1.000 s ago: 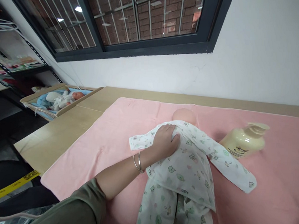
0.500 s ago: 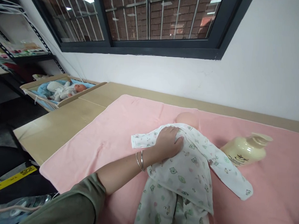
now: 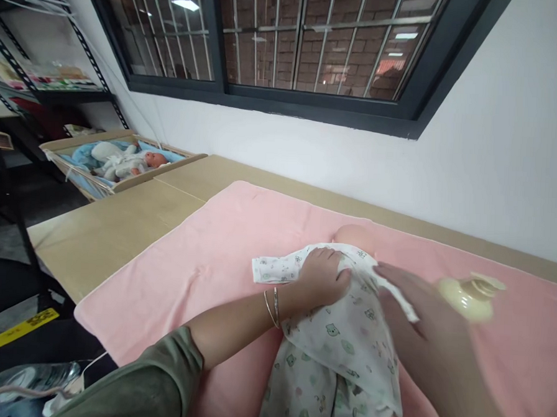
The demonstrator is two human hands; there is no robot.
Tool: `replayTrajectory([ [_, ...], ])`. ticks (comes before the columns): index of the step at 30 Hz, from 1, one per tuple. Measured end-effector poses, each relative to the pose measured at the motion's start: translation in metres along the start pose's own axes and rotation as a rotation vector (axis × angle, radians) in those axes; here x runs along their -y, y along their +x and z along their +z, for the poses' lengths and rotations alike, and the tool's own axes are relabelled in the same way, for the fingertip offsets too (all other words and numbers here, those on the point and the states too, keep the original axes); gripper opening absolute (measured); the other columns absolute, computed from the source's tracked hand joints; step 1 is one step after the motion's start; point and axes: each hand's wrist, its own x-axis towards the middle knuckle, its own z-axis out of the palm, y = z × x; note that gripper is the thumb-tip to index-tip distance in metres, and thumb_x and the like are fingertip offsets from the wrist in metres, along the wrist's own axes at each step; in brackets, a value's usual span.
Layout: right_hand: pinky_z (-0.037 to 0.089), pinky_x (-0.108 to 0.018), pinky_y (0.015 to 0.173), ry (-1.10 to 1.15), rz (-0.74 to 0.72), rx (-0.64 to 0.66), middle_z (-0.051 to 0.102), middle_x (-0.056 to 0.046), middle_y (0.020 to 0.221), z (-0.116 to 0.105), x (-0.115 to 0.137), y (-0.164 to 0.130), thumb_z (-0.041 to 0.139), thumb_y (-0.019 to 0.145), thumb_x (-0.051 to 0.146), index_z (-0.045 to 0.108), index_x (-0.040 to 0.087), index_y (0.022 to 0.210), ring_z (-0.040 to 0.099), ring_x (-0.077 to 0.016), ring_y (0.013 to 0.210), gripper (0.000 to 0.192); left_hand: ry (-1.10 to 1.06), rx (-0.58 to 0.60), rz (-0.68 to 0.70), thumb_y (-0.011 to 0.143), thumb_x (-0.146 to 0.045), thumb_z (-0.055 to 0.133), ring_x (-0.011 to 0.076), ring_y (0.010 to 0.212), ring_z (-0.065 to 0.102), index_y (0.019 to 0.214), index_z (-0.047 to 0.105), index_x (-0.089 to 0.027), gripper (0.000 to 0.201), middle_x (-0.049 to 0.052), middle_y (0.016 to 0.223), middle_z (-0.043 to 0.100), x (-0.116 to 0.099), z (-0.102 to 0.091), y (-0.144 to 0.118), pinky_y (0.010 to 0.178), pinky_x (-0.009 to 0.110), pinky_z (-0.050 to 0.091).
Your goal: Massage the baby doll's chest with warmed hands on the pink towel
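Observation:
A baby doll (image 3: 341, 336) in a white printed suit lies face down on a pink towel (image 3: 219, 261). Only the back of its bare head (image 3: 354, 235) shows. My left hand (image 3: 324, 277) rests flat on the doll's upper back by its left sleeve, fingers apart, with bracelets on the wrist. My right hand (image 3: 421, 340) is blurred, open, over the doll's right shoulder and sleeve. Behind that hand stands a cream pump bottle (image 3: 470, 297) on the towel.
The towel covers a tan table (image 3: 119, 225) against a white wall under a barred window. A cardboard box (image 3: 117, 163) with a second doll on blue cloth sits at the far left. A dark shelf rack (image 3: 14, 89) stands beyond. A plastic bottle (image 3: 22, 378) lies at the lower left.
My right hand has come into view from the lower right and now covers the doll's right sleeve. The view has shifted; my left hand stays on the doll's back.

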Motion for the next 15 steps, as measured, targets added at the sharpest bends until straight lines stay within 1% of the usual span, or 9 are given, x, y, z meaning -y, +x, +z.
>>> replayTrajectory([
  [2,0.048,-0.05,0.108,-0.029,0.039,0.131,0.063,-0.01,0.134,0.026,-0.008,0.013,0.038,0.094,0.026,0.067,0.02,0.126,0.058,-0.0281,0.126,0.043,-0.004,0.002,0.011,0.093,-0.027,0.046,0.0266,0.093,0.063,0.092,0.061,-0.016,0.019,0.011,0.096,0.069,0.0,-0.003,0.0,0.091,0.043,0.051],
  [4,0.039,-0.051,0.116,-0.077,0.107,0.274,0.054,-0.012,0.145,0.049,-0.019,0.021,0.034,0.092,0.022,0.062,0.015,0.134,0.048,-0.0287,0.138,0.051,-0.005,0.006,0.015,0.094,-0.027,0.045,0.026,0.094,0.063,0.093,0.062,-0.016,0.021,0.011,0.097,0.07,0.001,-0.004,0.001,0.091,0.042,0.051],
  [5,0.035,-0.05,0.119,-0.099,0.145,0.291,0.049,-0.013,0.15,0.058,-0.025,0.022,0.032,0.093,0.023,0.059,0.013,0.137,0.042,-0.0283,0.142,0.053,-0.001,0.007,0.011,0.095,-0.028,0.044,0.0258,0.094,0.063,0.095,0.062,-0.016,0.022,0.011,0.098,0.07,0.002,-0.004,0.002,0.091,0.042,0.051],
  [6,0.031,-0.05,0.122,-0.108,0.171,0.3,0.045,-0.013,0.152,0.065,-0.031,0.023,0.029,0.095,0.025,0.056,0.011,0.14,0.038,-0.0275,0.145,0.055,0.004,0.013,0.008,0.095,-0.028,0.043,0.0257,0.096,0.063,0.096,0.063,-0.015,0.023,0.011,0.099,0.071,0.002,-0.005,0.003,0.092,0.042,0.051],
  [8,0.026,-0.049,0.124,-0.113,0.224,0.279,0.04,-0.013,0.156,0.073,-0.043,0.023,0.027,0.098,0.033,0.049,0.009,0.145,0.032,-0.0265,0.148,0.058,0.022,0.034,0.005,0.097,-0.029,0.041,0.0258,0.099,0.063,0.1,0.063,-0.014,0.027,0.011,0.103,0.071,0.001,-0.005,0.004,0.095,0.042,0.05],
  [11,0.024,-0.049,0.124,-0.107,0.293,0.239,0.035,-0.015,0.158,0.079,-0.058,0.023,0.028,0.099,0.045,0.042,0.007,0.15,0.027,-0.0278,0.15,0.065,0.088,0.08,-0.005,0.098,-0.03,0.037,0.0279,0.11,0.061,0.115,0.062,-0.01,0.036,0.015,0.115,0.068,-0.007,-0.004,0.0,0.102,0.044,0.046],
  [13,0.023,-0.051,0.124,-0.105,0.297,0.221,0.034,-0.016,0.159,0.082,-0.066,0.024,0.029,0.098,0.047,0.041,0.006,0.15,0.024,-0.0294,0.151,0.067,0.159,0.137,0.007,0.097,-0.028,0.037,0.0308,0.121,0.057,0.128,0.056,-0.006,0.042,0.019,0.128,0.063,-0.015,-0.003,-0.006,0.106,0.045,0.043],
  [15,0.021,-0.051,0.124,-0.097,0.259,0.209,0.034,-0.016,0.159,0.085,-0.072,0.026,0.029,0.098,0.046,0.042,0.006,0.149,0.023,-0.0301,0.151,0.067,0.217,0.204,0.038,0.093,-0.026,0.042,0.0337,0.13,0.051,0.137,0.049,-0.002,0.05,0.022,0.139,0.055,-0.023,-0.002,-0.012,0.109,0.047,0.04],
])
